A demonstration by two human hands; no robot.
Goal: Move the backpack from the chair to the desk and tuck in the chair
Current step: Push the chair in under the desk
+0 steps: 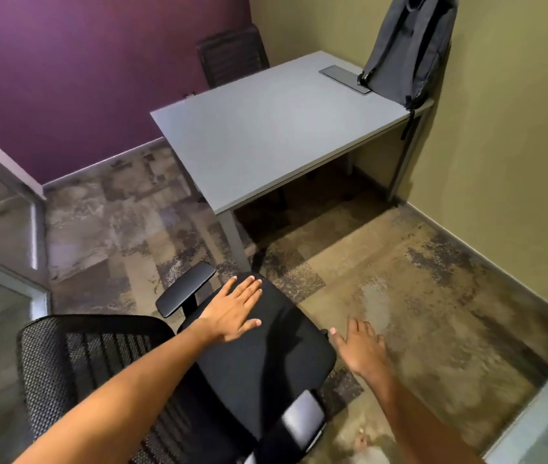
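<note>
Head view: the grey backpack (pixel 406 48) is seen already stood at the far right corner of the desk (pixel 266 135), while the office chair (pixel 259 349), untucked and well apart from it, is touched by the flat, released left hand (pixel 232 311), the right hand (pixel 361 351) hanging unclenched and empty beside the seat.

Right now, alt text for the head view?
A left hand rests flat on a black office chair seat while the right hand hovers open beside it. A grey backpack stands on the grey desk against the wall.
</note>
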